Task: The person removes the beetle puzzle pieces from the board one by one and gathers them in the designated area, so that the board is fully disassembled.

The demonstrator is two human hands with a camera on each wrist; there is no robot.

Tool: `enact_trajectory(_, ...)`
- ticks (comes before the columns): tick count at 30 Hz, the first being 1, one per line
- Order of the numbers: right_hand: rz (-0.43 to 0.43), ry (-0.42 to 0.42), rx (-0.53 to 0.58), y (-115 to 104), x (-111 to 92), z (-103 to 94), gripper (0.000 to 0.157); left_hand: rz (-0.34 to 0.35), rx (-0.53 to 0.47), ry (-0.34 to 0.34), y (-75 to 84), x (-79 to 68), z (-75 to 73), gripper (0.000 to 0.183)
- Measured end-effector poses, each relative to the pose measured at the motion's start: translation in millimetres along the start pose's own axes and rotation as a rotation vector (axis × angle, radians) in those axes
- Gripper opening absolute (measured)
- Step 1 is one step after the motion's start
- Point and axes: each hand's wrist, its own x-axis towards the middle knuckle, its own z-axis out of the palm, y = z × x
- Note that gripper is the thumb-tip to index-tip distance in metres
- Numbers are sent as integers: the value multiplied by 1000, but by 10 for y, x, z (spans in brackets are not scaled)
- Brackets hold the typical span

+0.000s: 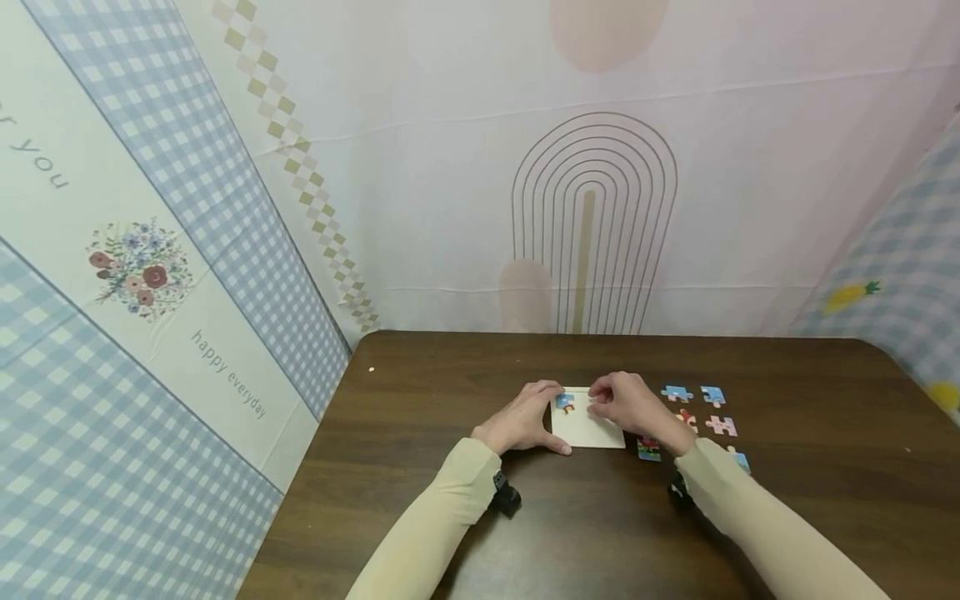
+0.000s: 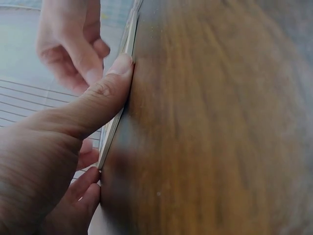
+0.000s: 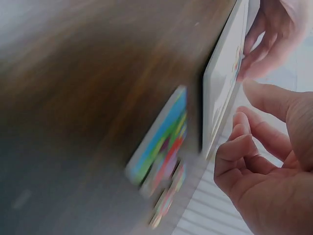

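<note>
A pale square puzzle board (image 1: 588,432) lies on the table, with a blue, red and yellow puzzle piece (image 1: 565,402) in its upper left corner. My left hand (image 1: 517,423) grips the board's left side, its thumb along the near edge and its fingers at the far left corner. In the left wrist view the thumb (image 2: 105,95) presses on the board's thin edge. My right hand (image 1: 628,405) hovers over the board's right part, fingers loosely bent. The right wrist view shows a gap between its thumb (image 3: 266,98) and fingertips, and no piece there.
Right of the board lie several loose jigsaw pieces: blue ones (image 1: 677,393) at the back, a pink one (image 1: 723,426), and a green and red one (image 1: 648,450) close to the board. The right forearm partly covers another blue piece (image 1: 740,460). A patterned cloth (image 1: 450,208) hangs behind the brown table (image 1: 420,392).
</note>
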Motion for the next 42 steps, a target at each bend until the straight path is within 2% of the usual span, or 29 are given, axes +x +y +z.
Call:
enact_trajectory(5, -46, -29, -6, -54, 148, 97, 24, -17, 5, -10, 17, -1, -6, 106)
enact_trajectory(9, -41, -39, -12, -66, 203, 151, 23, -28, -8, -14, 30, -3, -15, 107)
enact_trajectory(22, 5, -78, 31, -87, 237, 181, 26, -25, 17, -22, 32, 2, -13, 102)
enact_trajectory(31, -28, -64, 29, -102, 241, 183, 19, -41, 25, -14, 28, -4, -19, 111)
enact_trajectory(42, -28, -56, -3, -104, 242, 186, 18, -35, 40, -12, 26, 1, -13, 109)
